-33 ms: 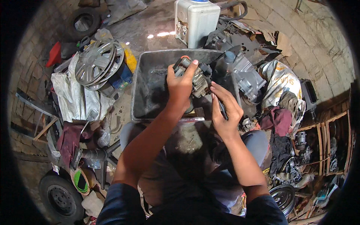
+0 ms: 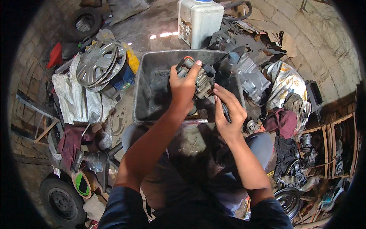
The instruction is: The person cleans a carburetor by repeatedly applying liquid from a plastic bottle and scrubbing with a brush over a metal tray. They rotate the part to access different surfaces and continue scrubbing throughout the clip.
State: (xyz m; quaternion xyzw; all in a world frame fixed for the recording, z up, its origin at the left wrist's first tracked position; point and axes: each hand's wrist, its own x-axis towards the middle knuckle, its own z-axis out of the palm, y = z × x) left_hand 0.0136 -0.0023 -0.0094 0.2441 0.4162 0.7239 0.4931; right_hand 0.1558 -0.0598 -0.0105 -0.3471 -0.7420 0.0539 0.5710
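Note:
In my left hand point(image 2: 182, 84) is a metal carburettor-like part point(image 2: 203, 85), gripped with the thumb on top and held tilted over a dark grey plastic tub point(image 2: 152, 118). An orange-red piece shows at its upper end. My right hand point(image 2: 231, 110) is closed on a slim dark tool point(image 2: 226, 112), fingertips against the part's right side; the tool's tip is hard to make out. A dark bottle with a blue-grey top point(image 2: 232, 58) stands at the tub's back right.
A white jerrycan point(image 2: 204, 26) stands beyond the tub. Hubcaps point(image 2: 95, 61), white sacks point(image 2: 61, 87) and tyres point(image 2: 51, 204) crowd the left. A silver metal casing point(image 2: 251, 82), maroon cloth point(image 2: 280, 122) and wooden slats point(image 2: 326, 149) lie to the right, before a block wall point(image 2: 316, 38).

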